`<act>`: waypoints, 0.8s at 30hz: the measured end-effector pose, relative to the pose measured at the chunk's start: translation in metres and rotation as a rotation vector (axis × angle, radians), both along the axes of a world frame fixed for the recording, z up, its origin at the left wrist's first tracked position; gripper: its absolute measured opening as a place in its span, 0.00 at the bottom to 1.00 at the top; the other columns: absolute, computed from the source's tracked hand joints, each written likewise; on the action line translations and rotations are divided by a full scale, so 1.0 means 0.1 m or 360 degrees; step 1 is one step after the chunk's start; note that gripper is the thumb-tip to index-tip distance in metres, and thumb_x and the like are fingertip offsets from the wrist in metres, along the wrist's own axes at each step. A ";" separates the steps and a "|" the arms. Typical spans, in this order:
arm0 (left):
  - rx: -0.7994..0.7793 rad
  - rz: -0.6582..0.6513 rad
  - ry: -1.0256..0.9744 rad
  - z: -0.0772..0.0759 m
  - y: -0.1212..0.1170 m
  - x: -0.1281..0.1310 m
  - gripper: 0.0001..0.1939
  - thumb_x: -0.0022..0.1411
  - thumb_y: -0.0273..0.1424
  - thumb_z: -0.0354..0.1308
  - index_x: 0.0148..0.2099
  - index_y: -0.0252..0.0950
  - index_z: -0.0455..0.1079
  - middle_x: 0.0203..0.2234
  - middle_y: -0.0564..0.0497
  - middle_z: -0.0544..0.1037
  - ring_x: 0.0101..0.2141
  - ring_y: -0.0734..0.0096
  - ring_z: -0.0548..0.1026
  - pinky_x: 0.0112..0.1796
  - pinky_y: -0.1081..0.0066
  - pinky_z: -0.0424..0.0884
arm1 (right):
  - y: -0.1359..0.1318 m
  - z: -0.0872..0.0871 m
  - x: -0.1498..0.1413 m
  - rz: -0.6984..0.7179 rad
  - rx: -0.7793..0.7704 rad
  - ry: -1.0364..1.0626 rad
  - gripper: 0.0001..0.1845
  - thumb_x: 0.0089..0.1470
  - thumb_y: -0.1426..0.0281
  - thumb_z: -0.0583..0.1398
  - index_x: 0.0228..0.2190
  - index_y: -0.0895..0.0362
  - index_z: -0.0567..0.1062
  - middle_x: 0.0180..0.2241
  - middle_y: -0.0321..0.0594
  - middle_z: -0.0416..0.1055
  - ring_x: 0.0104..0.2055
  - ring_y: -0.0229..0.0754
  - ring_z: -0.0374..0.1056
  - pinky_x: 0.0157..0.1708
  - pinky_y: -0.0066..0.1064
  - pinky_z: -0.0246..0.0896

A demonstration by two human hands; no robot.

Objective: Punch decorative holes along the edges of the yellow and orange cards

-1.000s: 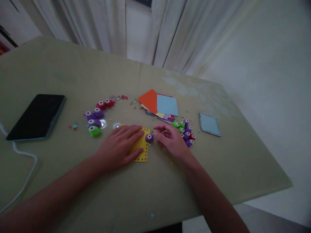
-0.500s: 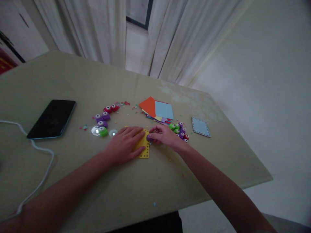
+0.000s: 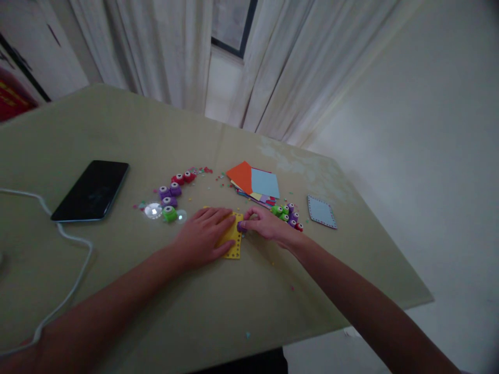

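Note:
A square of yellow paper (image 3: 235, 249) lies on the table, with a line of small punched holes along its right and lower edges. My left hand (image 3: 206, 234) rests flat on it with the fingers spread, covering most of the sheet. At the sheet's right edge, my right hand (image 3: 263, 223) grips a small purple craft punch (image 3: 241, 227) between thumb and fingers. Part of that punch is hidden by the fingers. Just beyond my right hand sits a cluster of green, purple and red craft punches (image 3: 286, 213) with eye-like tops.
More punches (image 3: 169, 189) stand in a curved row at the left, beside a clear round lid (image 3: 153, 210). Coloured paper sheets (image 3: 265, 183) lie stacked behind my hands. A pale blue hole-edged card (image 3: 322, 211) is at right; a black tablet (image 3: 91, 192) with a white cable (image 3: 78, 239) is at left.
The camera view has shifted slightly, so the table things appear a little lower and mostly further right. My hands keep nearly the same places on the paper and punch.

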State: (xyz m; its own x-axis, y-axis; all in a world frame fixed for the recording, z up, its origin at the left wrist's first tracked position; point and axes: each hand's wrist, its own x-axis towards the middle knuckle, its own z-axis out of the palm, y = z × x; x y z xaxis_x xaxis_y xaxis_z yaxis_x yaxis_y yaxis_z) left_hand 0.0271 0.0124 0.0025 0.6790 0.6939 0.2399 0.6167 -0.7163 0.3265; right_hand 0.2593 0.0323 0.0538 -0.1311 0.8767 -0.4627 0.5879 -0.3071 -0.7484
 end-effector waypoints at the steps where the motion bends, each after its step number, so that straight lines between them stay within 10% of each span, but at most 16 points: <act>1: 0.0004 -0.0002 0.0000 0.00 0.00 0.00 0.27 0.74 0.44 0.56 0.69 0.37 0.70 0.66 0.39 0.74 0.63 0.44 0.72 0.63 0.45 0.66 | 0.01 0.01 -0.01 0.0009 -0.0018 -0.0018 0.11 0.54 0.69 0.70 0.34 0.56 0.73 0.29 0.32 0.74 0.29 0.36 0.64 0.29 0.26 0.55; 11: 0.0036 -0.0006 -0.0099 -0.02 0.01 0.00 0.26 0.73 0.43 0.58 0.67 0.36 0.71 0.64 0.39 0.75 0.61 0.45 0.72 0.63 0.46 0.66 | 0.01 0.11 -0.02 0.0041 -0.0286 -0.0041 0.18 0.57 0.58 0.70 0.32 0.54 0.68 0.22 0.25 0.57 0.22 0.32 0.48 0.23 0.25 0.41; 24: 0.0015 0.0002 -0.0080 -0.03 0.01 -0.02 0.27 0.73 0.44 0.58 0.68 0.37 0.70 0.66 0.39 0.74 0.62 0.46 0.71 0.63 0.48 0.64 | -0.14 0.02 0.12 -0.0077 -0.0023 0.0257 0.12 0.57 0.64 0.66 0.44 0.52 0.77 0.24 0.28 0.67 0.22 0.35 0.54 0.23 0.26 0.47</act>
State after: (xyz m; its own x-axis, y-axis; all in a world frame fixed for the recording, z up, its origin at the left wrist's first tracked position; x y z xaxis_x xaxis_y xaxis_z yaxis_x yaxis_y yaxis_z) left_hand 0.0255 0.0135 -0.0001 0.6652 0.6921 0.2800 0.6005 -0.7188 0.3503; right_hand 0.2710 0.0185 0.0559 -0.1626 0.8772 -0.4517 0.4443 -0.3436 -0.8273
